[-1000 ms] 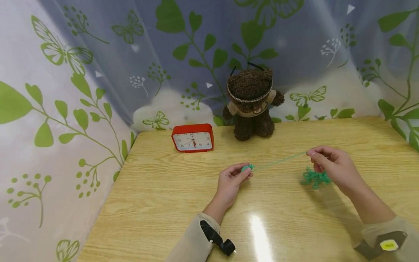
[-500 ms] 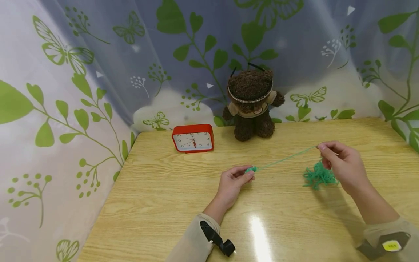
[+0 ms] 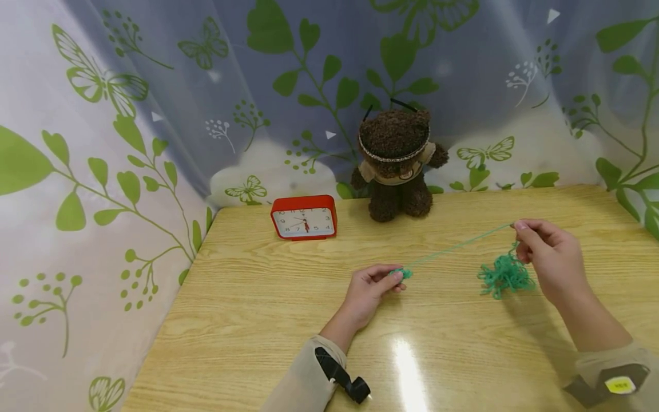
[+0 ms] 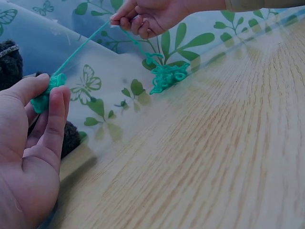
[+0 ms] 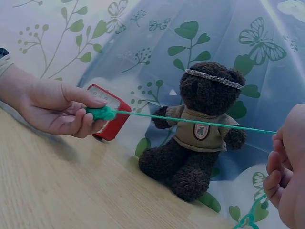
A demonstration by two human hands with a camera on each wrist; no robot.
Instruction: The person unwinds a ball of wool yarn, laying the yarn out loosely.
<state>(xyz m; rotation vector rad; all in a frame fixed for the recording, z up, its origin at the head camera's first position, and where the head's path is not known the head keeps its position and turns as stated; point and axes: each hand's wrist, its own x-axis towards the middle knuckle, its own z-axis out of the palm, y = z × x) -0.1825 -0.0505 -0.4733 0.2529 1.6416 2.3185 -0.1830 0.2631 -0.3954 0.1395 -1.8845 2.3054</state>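
Observation:
Between thumb and fingers, my left hand (image 3: 366, 292) pinches a small green bundle of yarn (image 5: 102, 113). A taut green strand (image 3: 458, 246) runs from it up to my right hand (image 3: 556, 257), which grips the strand between thumb and forefinger. Below the right hand, a loose, crinkled green yarn heap (image 3: 506, 276) rests on the table. More yarn hangs from the right hand to that heap, as the left wrist view shows. Part of the bundle is hidden behind the left thumb and fingers.
On the wooden table (image 3: 247, 320), a red alarm clock (image 3: 304, 217) stands at the back left. A brown teddy bear (image 5: 202, 129) sits at the back against the patterned curtain (image 3: 288, 86). Black straps circle both sleeves.
My right hand has moved right and slightly up, away from the left hand, and the strand between them has grown longer. The left hand has shifted slightly right and down.

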